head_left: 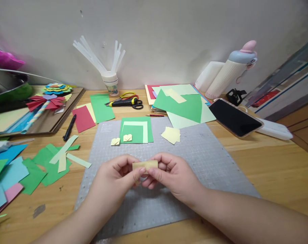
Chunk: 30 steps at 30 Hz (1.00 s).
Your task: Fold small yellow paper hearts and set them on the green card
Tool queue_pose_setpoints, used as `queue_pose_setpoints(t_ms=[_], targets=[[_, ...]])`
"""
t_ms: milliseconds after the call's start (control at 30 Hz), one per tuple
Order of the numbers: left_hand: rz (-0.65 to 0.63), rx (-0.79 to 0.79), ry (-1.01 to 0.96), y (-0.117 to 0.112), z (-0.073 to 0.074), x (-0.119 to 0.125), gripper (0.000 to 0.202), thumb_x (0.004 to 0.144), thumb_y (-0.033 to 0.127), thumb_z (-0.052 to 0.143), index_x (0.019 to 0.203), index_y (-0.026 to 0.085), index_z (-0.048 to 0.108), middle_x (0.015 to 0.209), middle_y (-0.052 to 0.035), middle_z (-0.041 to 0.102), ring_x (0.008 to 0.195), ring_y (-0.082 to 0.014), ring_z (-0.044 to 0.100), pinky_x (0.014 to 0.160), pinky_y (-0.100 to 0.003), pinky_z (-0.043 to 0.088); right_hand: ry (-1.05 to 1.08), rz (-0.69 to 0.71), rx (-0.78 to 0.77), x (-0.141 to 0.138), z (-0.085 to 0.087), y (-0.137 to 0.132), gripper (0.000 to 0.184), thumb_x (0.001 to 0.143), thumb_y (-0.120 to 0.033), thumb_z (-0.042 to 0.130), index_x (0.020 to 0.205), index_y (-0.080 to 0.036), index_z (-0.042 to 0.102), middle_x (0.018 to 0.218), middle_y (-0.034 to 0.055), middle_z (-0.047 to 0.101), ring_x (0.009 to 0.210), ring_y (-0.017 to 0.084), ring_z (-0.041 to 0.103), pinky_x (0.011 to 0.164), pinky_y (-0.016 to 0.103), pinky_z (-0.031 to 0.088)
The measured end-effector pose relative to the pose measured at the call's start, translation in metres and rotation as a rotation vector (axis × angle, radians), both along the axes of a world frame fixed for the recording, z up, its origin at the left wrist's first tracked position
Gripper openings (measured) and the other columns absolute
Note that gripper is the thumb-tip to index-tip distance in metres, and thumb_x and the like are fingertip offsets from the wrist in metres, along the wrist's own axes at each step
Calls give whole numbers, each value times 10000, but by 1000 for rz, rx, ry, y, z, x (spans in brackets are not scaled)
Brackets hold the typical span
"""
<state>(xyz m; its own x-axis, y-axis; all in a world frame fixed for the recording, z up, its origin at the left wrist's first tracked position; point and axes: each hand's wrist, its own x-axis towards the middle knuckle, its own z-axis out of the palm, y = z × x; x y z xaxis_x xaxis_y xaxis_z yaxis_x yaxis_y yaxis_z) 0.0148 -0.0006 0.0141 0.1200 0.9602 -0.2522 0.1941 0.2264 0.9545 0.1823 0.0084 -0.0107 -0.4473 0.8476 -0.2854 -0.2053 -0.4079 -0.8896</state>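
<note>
Both my hands meet over the grey cutting mat. Between them they pinch a small folded strip of pale yellow paper. My left hand grips its left end with thumb and fingers closed. My right hand grips its right end the same way. Two small pale yellow folded hearts lie just beyond, by a green card with a lighter square frame on it. A loose pale yellow square of paper lies to the right of that card.
Green and blue paper scraps cover the left of the wooden table. Scissors and a utility knife lie at the back, near a cup of white straws. A black pen, a phone, a bottle and stacked coloured sheets stand around.
</note>
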Motion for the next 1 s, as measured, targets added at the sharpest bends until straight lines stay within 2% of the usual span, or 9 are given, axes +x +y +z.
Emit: queue_pose_setpoints(t_ms=[167, 500, 733, 1000], targets=[[22, -31, -18, 2, -3, -1, 166, 715, 317, 717, 660, 174, 653, 513, 40, 600, 497, -93, 518, 495, -187, 417, -18, 49, -2, 0, 0, 1, 280, 752, -404, 727, 840, -159, 622, 748, 19, 725, 665, 107, 687, 603, 202, 526], [45, -78, -54, 3, -1, 2, 197, 685, 306, 725, 595, 164, 624, 496, 37, 594, 486, -89, 514, 485, -185, 412, -64, 56, -28, 1, 2, 0, 353, 721, -481, 724, 764, -156, 596, 726, 34, 730, 654, 128, 697, 602, 227, 533], [41, -84, -43, 0, 1, 1, 197, 686, 323, 723, 600, 170, 636, 503, 35, 588, 476, -91, 512, 481, -191, 422, -60, 22, -21, 1, 1, 1, 358, 709, -486, 732, 758, -162, 586, 672, 11, 715, 611, 126, 696, 585, 229, 543], [92, -145, -119, 3, 1, 2, 228, 666, 349, 742, 595, 162, 634, 481, 41, 593, 444, -74, 508, 467, -172, 405, -63, -21, -28, 1, 2, 1, 365, 716, -487, 731, 766, -157, 585, 707, 33, 731, 626, 139, 708, 585, 236, 552]])
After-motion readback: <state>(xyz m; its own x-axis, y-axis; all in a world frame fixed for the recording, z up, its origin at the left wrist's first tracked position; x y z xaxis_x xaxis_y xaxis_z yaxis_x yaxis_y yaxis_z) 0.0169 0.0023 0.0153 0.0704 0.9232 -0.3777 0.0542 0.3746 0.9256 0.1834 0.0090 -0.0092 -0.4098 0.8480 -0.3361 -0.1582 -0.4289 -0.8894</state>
